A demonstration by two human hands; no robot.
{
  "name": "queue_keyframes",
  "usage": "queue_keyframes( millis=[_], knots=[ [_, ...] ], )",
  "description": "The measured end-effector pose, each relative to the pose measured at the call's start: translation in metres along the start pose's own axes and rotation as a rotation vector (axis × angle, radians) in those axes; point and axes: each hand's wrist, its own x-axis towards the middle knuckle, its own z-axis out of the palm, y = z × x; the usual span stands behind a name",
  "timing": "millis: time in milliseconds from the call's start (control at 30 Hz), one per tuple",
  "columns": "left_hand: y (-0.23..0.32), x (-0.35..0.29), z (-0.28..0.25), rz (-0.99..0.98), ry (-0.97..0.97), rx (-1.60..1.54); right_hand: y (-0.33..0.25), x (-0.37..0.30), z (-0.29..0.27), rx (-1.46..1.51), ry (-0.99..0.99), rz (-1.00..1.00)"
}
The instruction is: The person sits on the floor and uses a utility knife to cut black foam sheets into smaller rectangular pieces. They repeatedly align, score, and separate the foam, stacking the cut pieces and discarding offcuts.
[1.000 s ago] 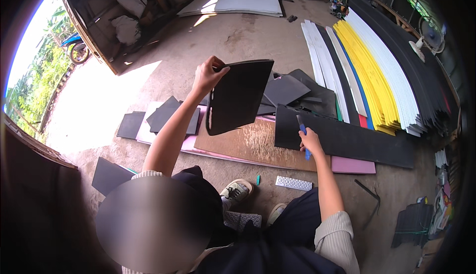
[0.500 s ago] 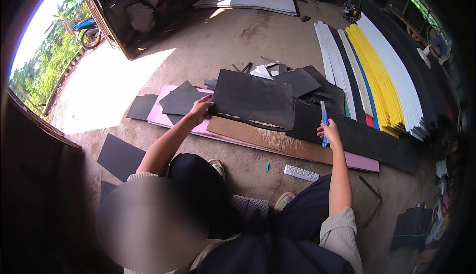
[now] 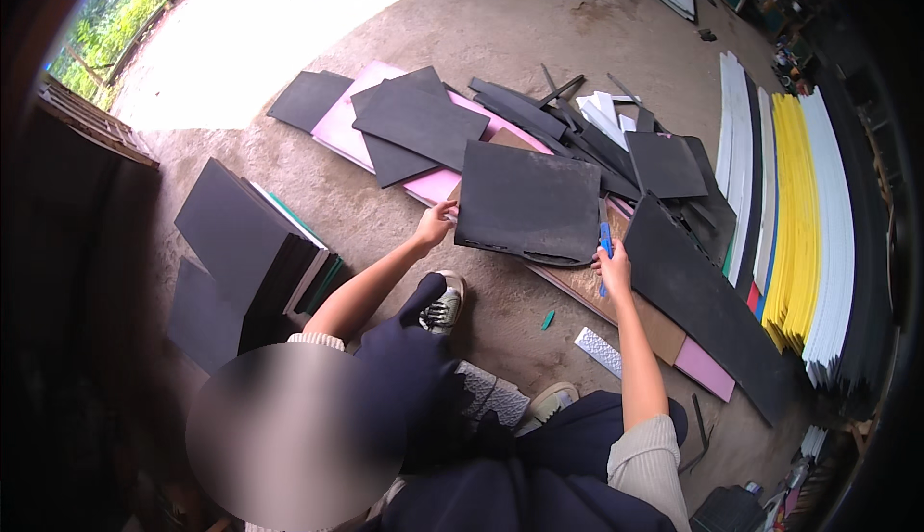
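A black foam sheet (image 3: 527,200), with a ragged near edge, is gripped at its left side by my left hand (image 3: 435,226). My right hand (image 3: 613,267) is closed round a blue box cutter (image 3: 605,241), its blade pointing away from me beside the sheet's right edge. Below the sheet lies a worn brown board (image 3: 664,338) on top of a pink foam sheet (image 3: 707,370). A long black foam strip (image 3: 698,296) rests to the right of my right hand.
Black offcuts (image 3: 423,118) cover the pink sheet's far end. Stacked black sheets (image 3: 236,219) stand at the left. Yellow strips (image 3: 795,215) and white strips (image 3: 830,234) lie along the right. A patterned white strip (image 3: 599,350) and a green scrap (image 3: 548,320) are near my feet.
The view has swung left and down, bringing the left-hand stack into sight. The black sheet in my left hand has come apart from the long strip, and the knife now sits close to its right edge.
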Motion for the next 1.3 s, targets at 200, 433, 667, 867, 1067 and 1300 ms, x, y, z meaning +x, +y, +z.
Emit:
queue_keyframes(
  millis=[200,433,667,867,1067,1300],
  knots=[
    [0.028,0.042,-0.01,-0.215,0.34,-0.401,-0.003,0.04,0.095,-0.235,0.096,-0.256],
    [0.08,0.087,0.019,-0.623,0.745,-0.487,-0.011,0.032,0.124,-0.279,0.125,-0.326],
    [0.075,0.069,-0.065,-0.074,1.187,-0.049,-0.035,0.024,0.142,-0.34,0.084,-0.188],
    [0.093,0.007,-0.089,0.393,1.165,0.142,-0.034,0.027,0.103,-0.305,0.106,-0.02],
    [0.125,-0.005,-0.046,0.154,0.997,-0.004,0.002,0.032,0.03,-0.256,0.371,0.071],
    [0.085,0.042,0.015,0.149,0.796,0.033,0.04,0.012,-0.009,-0.698,0.488,0.257]
  ],
)
